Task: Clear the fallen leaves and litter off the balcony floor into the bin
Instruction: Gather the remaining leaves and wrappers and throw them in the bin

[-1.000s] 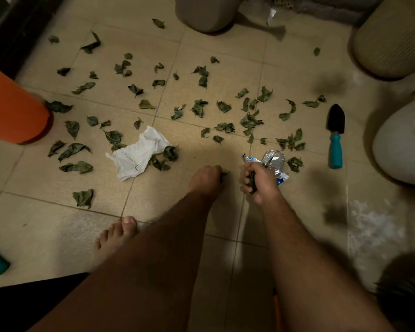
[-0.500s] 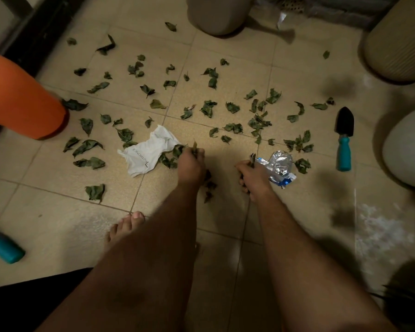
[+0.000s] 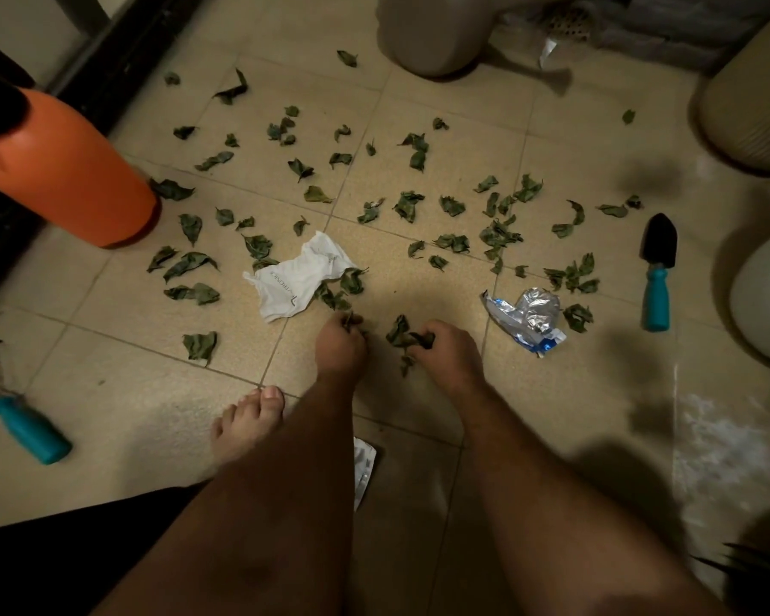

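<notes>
Beige tiled balcony floor (image 3: 441, 104), dim light, dry green leaves (image 3: 498, 235) scattered right across it. My left hand (image 3: 339, 344) is curled around a few leaves, my right hand (image 3: 447, 349) clenched on a small clump (image 3: 400, 333) between them. Best to rake them into one heap and scoop with both palms, not pinch one by one. Crumpled white paper (image 3: 295, 277) lies just left, silver foil wrapper (image 3: 525, 317) just right. Orange bin (image 3: 63, 166) stands well off to the left; teal-handled black trowel (image 3: 656, 271) sits far right, my bare foot (image 3: 245, 422) close by.
</notes>
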A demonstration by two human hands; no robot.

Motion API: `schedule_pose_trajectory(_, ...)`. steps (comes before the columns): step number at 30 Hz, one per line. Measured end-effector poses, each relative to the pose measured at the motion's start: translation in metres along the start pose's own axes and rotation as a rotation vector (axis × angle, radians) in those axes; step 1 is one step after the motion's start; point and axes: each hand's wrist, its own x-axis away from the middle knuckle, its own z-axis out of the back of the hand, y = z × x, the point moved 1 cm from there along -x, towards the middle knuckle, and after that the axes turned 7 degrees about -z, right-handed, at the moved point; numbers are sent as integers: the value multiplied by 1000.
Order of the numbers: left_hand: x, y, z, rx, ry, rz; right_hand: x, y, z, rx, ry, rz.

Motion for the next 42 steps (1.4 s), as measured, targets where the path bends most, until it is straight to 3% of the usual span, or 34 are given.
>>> schedule_pose_trajectory(4,13,-7,-6,-157,-65,-63,-5,4,15,-248,-73,-88)
schedule_pose_trajectory(10,33,-9,-17,-494,-224,-222,-13,9,34,-778,-175,-410)
schedule_pose_trajectory(13,35,-11,-25,-563,-280,-178,-15,9,36,-907,-175,-450)
schedule_pose_trajectory(17,53,19,-28,-597,-271,-212,-15,7,39,-829,-164,-400)
schedule_pose_trajectory(19,39,-7,-34,-551,-262,-180,-14,7,38,-763,-144,-382)
schedule_pose_trajectory(22,11,-28,1,-570,-51,-231,-15,9,36,-699,-92,-366)
schedule_pose_trajectory(24,-2,-31,13,-609,-29,-210,-16,9,32,-614,-78,-309)
schedule_pose_trajectory(26,-11,-49,8,-469,33,-140,-16,7,28,-524,-76,-245)
schedule_pose_trajectory(27,-14,-56,3,-282,-18,-104,-16,5,26,-492,-82,-227)
schedule_pose_trajectory(29,-4,-51,-3,-135,94,-179,-15,-1,21,-435,-74,-197)
schedule_pose_trajectory(31,40,18,7,-19,167,-210,-17,-8,15,-382,-53,-179)
schedule_pose_trajectory(33,21,4,11,109,231,-211,-17,-17,8,-351,-46,-193)
schedule_pose_trajectory(39,4,1,12,179,247,-99,-12,-30,-10,-116,-69,-293)
schedule_pose_trajectory(42,-1,-1,12,251,194,-11,-14,-30,-6,-274,-144,-277)
